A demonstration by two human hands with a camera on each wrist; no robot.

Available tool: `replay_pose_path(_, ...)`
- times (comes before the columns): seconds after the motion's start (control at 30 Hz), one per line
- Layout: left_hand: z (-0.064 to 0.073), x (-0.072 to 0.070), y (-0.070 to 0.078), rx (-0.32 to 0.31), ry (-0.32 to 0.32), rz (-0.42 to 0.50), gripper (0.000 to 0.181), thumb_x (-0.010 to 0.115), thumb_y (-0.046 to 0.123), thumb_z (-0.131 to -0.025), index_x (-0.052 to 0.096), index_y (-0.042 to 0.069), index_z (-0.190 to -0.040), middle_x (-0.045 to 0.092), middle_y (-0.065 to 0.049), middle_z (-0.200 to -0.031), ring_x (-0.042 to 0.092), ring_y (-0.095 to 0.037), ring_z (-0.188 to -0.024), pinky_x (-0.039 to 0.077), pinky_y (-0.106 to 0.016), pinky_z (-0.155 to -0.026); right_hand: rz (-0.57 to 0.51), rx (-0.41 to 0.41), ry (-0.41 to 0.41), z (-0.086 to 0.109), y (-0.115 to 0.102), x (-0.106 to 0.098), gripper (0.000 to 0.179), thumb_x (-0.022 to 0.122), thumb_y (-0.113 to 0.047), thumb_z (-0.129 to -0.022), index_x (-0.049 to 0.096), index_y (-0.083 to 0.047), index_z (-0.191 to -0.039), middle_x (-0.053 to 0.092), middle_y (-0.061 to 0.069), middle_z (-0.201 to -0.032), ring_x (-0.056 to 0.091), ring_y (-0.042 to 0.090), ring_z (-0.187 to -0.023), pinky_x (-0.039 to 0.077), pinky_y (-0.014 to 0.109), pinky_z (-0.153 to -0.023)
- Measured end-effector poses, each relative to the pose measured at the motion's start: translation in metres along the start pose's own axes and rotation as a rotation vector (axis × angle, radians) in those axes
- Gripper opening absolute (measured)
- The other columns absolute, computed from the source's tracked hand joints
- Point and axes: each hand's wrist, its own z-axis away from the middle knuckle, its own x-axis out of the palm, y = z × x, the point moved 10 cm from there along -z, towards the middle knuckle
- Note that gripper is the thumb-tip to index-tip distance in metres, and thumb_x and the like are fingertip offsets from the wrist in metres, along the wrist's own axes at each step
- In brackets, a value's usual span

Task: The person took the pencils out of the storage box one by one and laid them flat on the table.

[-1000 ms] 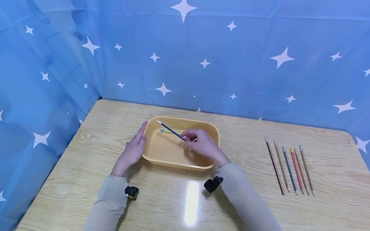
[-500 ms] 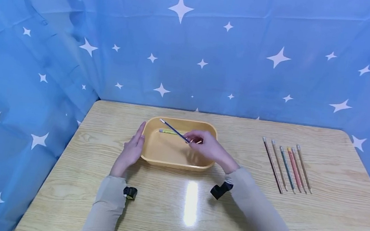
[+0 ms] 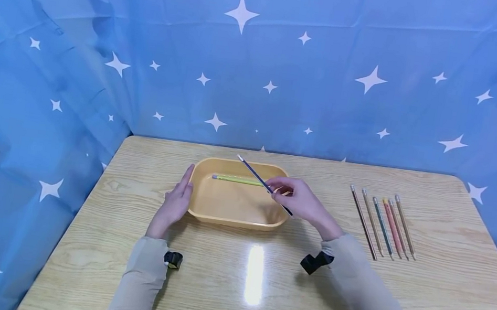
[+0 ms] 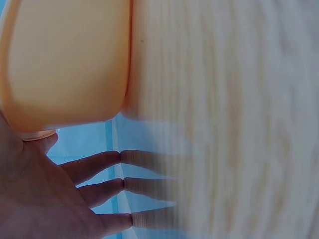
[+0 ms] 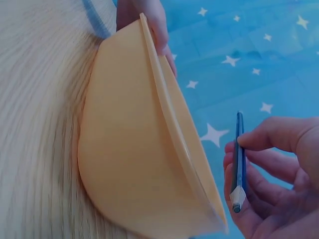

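A shallow orange-yellow plastic tray sits on the table. My left hand rests against its left side with fingers straight; in the left wrist view the fingertips touch the tabletop. Over the tray's right end, my right hand pinches a dark blue pencil between thumb and fingers. It slants with its white-tipped end up and to the left; the right wrist view shows the sharpened point of this pencil facing the camera. Inside the tray lies a yellow-green pencil, its right end hidden by my right hand.
Several pencils lie side by side on the table to the right, among them a dark red pencil, a teal pencil and a pink pencil. A blue star-patterned cloth hangs behind the wooden table.
My right hand has moved right with the dark blue pencil, from over the tray's middle to its right rim. The left hand stays against the tray, and the yellow-green pencil shows more fully.
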Motion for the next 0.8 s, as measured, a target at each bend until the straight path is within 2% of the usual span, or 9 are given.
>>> replay_pose_path(0.13, 0.0, 0.0, -0.001, -0.003, 0.002, 0.003, 0.053, 0.016, 0.028, -0.107, 0.002, 0.018, -0.157, 0.015, -0.013, -0.159, 0.009, -0.048, -0.14, -0.008, -0.066, -0.107, 0.01, 0.037, 0.023, 0.006, 0.006, -0.014, 0.029, 0.058, 0.002, -0.092, 0.062, 0.004, -0.12, 0.064, 0.021, -0.103, 0.06, 0.026, -0.088, 0.051, 0.029, -0.07)
replay_pose_path(0.37, 0.0, -0.001, -0.001, -0.002, 0.004, 0.008, 0.053, 0.017, 0.027, -0.107, 0.002, 0.019, -0.157, 0.015, -0.012, -0.159, 0.009, -0.046, -0.141, -0.008, -0.067, -0.106, 0.069, 0.084, 0.048, 0.023, 0.019, -0.039, 0.031, 0.058, -0.001, -0.093, 0.062, 0.002, -0.124, 0.062, 0.018, -0.112, 0.059, 0.027, -0.093, 0.051, 0.03, -0.071)
replay_pose_path(0.57, -0.001, -0.002, -0.001, 0.003, 0.008, 0.001, 0.053, 0.017, 0.027, -0.107, 0.003, 0.018, -0.157, 0.014, -0.013, -0.159, 0.01, -0.047, -0.141, -0.008, -0.068, -0.105, 0.138, 0.115, 0.067, 0.043, 0.034, -0.052, 0.031, 0.059, -0.004, -0.094, 0.061, 0.003, -0.124, 0.061, 0.019, -0.113, 0.06, 0.029, -0.095, 0.053, 0.031, -0.072)
replay_pose_path(0.8, -0.001, -0.001, -0.002, 0.0, 0.008, 0.002, 0.053, 0.017, 0.028, -0.107, 0.003, 0.019, -0.157, 0.015, -0.013, -0.159, 0.01, -0.047, -0.141, -0.007, -0.068, -0.106, 0.152, 0.155, 0.121, 0.068, 0.055, -0.069, 0.029, 0.059, -0.005, -0.095, 0.061, 0.002, -0.123, 0.061, 0.018, -0.111, 0.06, 0.029, -0.095, 0.053, 0.032, -0.071)
